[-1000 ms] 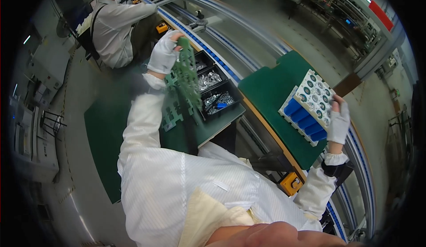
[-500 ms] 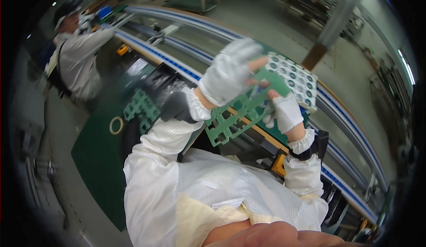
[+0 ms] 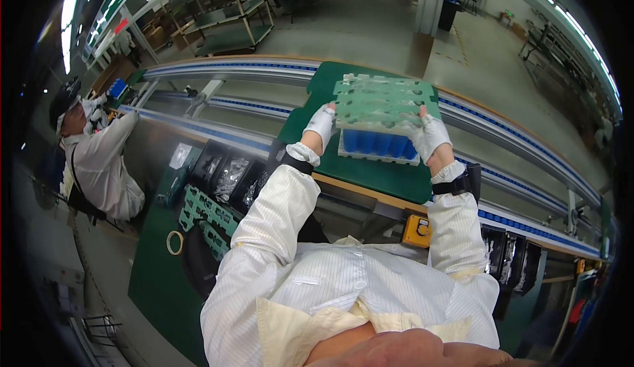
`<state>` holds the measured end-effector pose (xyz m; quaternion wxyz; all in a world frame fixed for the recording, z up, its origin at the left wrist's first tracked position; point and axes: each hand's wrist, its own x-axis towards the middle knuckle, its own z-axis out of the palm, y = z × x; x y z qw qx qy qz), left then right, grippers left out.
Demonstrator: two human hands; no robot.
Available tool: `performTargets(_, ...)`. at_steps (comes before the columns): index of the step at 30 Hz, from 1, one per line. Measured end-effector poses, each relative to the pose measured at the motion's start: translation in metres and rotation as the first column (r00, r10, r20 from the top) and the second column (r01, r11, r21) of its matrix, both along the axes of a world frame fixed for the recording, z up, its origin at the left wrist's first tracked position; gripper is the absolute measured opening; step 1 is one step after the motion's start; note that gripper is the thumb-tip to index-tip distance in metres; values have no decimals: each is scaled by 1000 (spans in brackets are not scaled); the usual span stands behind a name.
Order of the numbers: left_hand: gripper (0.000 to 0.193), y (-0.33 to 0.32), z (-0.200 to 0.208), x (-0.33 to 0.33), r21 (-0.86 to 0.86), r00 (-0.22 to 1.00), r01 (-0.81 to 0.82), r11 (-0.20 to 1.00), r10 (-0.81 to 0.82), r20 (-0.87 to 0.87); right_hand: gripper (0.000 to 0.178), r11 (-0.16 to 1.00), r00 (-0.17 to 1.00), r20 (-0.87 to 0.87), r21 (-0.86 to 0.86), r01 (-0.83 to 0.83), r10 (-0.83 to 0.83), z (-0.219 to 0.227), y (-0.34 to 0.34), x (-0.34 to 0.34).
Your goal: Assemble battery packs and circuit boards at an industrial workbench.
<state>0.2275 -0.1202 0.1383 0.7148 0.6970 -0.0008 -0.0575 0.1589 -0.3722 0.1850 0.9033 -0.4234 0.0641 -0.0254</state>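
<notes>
A thin green cut-out sheet (image 3: 380, 107) lies over the top of a block of blue cylinders (image 3: 380, 144) with a white plastic base frame. The block stands on a green mat (image 3: 310, 144) on the conveyor line. My left hand (image 3: 319, 128), in a white glove with bare fingertips, grips the sheet's left edge. At its right edge my right hand (image 3: 430, 136), gloved the same way, has its thumb on top and its other fingers down the side. The fingers under the edges are partly hidden.
To my left, more green cut-out sheets (image 3: 205, 218), black bins (image 3: 231, 175) of small metal parts and a tape ring (image 3: 174, 243) sit on a bench. A yellow control box (image 3: 417, 230) is by the line's near edge. A co-worker (image 3: 99, 149) stands far left.
The green sheet has gone from being held up near my body to lying across the block. My left hand has moved to its left edge, and my view has shifted.
</notes>
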Motion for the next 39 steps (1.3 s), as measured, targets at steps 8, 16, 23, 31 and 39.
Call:
performTargets(8,37,-7,-9,16,-78,997,70,995,-71,-21,49,493,712,440,-518,699,-548,-4,-17,-28)
performTargets(16,33,-19,18,-6,-251,982,-10,968,-38,-185,18,-296,750,661,-713,636,18,-5,-9,-26)
performTargets(23,30,-13,17,2,-225,981,-44,973,-1,-193,21,-208,751,654,-726,656,90,2,-11,-16)
performTargets(31,30,-20,9,1,-300,963,-50,953,-34,-266,26,-143,730,676,-716,684,106,-22,-29,1)
performTargets(39,29,-21,6,0,-169,966,-106,980,62,-250,13,-297,694,710,-641,708,122,-17,-12,-30)
